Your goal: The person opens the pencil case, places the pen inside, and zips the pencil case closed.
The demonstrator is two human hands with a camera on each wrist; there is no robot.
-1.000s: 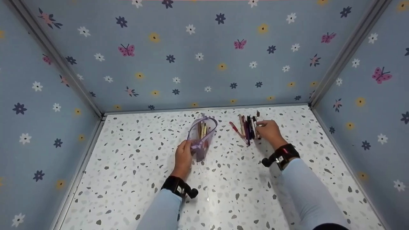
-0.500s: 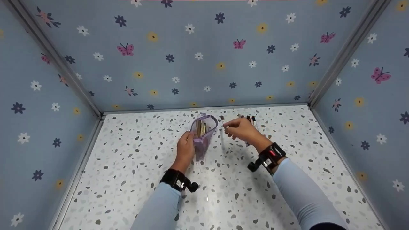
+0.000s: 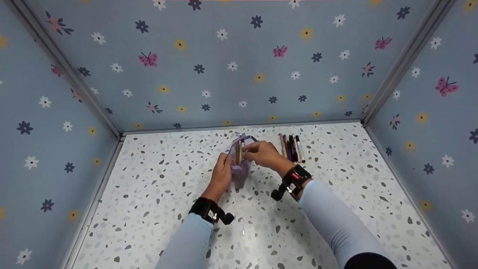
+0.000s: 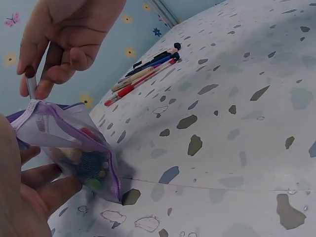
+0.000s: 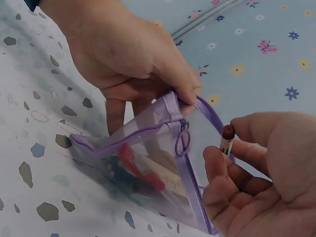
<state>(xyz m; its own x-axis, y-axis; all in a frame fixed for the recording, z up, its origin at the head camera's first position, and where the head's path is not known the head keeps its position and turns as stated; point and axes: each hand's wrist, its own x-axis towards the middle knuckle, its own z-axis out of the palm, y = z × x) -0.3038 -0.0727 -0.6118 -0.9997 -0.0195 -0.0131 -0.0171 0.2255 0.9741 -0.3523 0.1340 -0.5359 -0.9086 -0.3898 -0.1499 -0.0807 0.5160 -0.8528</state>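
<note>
A purple-trimmed mesh pencil pouch (image 3: pixel 240 175) stands tilted on the speckled table with its zipped mouth open. My left hand (image 3: pixel 221 172) grips its left rim, thumb on top and fingers beneath in the right wrist view. My right hand (image 3: pixel 266 154) is at the mouth, pinching a slim white pen (image 5: pixel 226 142) with a brown end; its lower part is hidden. Through the mesh show a red-capped pen (image 5: pixel 143 170) and a beige stick (image 5: pixel 165 170). To the right lies a row of several pens (image 3: pixel 293 148), dark, beige and white.
A red pen (image 4: pixel 140 85) lies at the near side of the row in the left wrist view. Blue flowered panels (image 3: pixel 239 67) rise behind and at both sides of the white speckled table (image 3: pixel 149 209).
My right hand has picked the white pen from the row and carried it left to the pouch mouth. My left hand has shifted slightly right with the pouch and tilted it.
</note>
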